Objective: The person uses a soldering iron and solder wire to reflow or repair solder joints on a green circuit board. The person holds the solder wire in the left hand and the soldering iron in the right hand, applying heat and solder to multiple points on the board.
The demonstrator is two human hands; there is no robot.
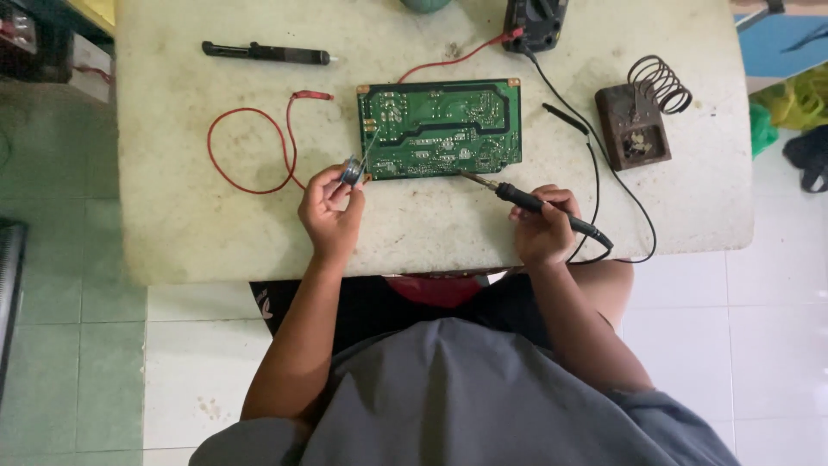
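A green circuit board [440, 128] lies flat in the middle of a worn white table [198, 224]. My left hand [330, 210] holds a small spool of solder wire [351, 170] at the board's lower left corner, a strand of wire reaching up onto the board. My right hand [543, 226] grips a black soldering iron [539, 205] like a pen; its metal tip rests near the board's bottom edge, right of centre.
A soldering iron stand with a coil spring [642, 112] sits at the right. A black multimeter [536, 22] is at the far edge, with a red lead [250, 147] looped left and a black probe [565, 118]. A black desoldering pump [263, 53] lies far left.
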